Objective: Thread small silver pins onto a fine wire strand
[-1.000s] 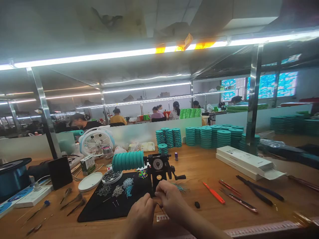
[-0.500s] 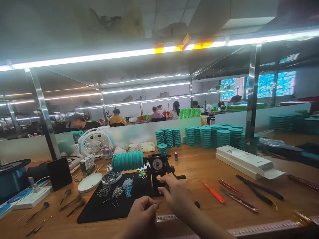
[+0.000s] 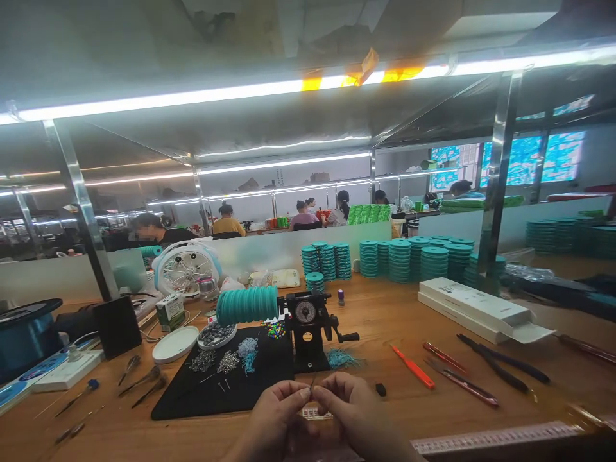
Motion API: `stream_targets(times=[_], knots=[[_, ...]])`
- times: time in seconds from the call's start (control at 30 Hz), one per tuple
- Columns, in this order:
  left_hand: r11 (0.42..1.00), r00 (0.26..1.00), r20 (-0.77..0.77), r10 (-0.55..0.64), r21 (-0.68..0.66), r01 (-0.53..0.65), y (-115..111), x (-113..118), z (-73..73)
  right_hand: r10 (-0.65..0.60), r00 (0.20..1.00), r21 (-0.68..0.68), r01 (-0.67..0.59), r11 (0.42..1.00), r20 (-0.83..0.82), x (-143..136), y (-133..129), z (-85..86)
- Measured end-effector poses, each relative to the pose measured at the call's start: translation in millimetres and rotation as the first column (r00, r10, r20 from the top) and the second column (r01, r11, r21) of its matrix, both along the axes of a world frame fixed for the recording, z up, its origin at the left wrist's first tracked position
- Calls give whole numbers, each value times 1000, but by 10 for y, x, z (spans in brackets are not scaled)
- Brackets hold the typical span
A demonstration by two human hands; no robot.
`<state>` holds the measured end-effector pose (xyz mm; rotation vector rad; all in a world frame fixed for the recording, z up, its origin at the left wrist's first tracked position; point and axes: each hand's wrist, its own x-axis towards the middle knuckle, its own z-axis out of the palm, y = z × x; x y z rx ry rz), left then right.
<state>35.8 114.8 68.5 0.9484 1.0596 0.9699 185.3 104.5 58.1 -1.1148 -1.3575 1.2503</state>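
My left hand (image 3: 282,405) and my right hand (image 3: 350,405) meet low in front, fingertips pinched close together. Between them shows a sliver of something thin and dark, too small to name. Just beyond stands a black hand-crank winder (image 3: 308,330) with a round dial, carrying a row of teal spools (image 3: 248,305) on its shaft. Light blue strands (image 3: 342,358) lie at its right foot. To the left, a black mat (image 3: 192,401) bears small metal pieces (image 3: 228,362), pale blue bits (image 3: 248,347) and colored beads (image 3: 276,330). Part of a ruler (image 3: 317,414) shows under my hands.
An orange-handled tool (image 3: 414,367), tweezers (image 3: 464,383) and black pliers (image 3: 500,362) lie at right, near a white box (image 3: 481,308). Stacked teal spools (image 3: 399,260) line the back. A white fan (image 3: 187,273) and a large blue spool (image 3: 29,346) stand left. People sit beyond the partition.
My right hand has come down and back from beside the winder to meet my left hand. The light blue strands at the winder's foot are now uncovered. The view has shifted slightly.
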Motion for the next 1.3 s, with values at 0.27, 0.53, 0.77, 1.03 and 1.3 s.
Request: stream_targets(times=[0.27,0.53,0.77,1.03,1.3], knots=[[999,971,240,5,-48,7,-32,3,-31,-5,1000,35,5,999,1,6,-12,98],[998,913,405,45,-59,-23,-9,165,-120,51,950,-199,-117,973,-308,14,-30,54],[994,923,369,108,-66,-90,9,223,-255,125,870,-294,-292,910,-476,-86,-6,-123],[991,934,333,129,-62,-115,19,208,-370,173,763,-231,-390,891,-622,-85,-14,-346],[988,950,274,152,-66,-139,-2,169,-331,182,823,-216,-343,914,-538,115,-65,-379]])
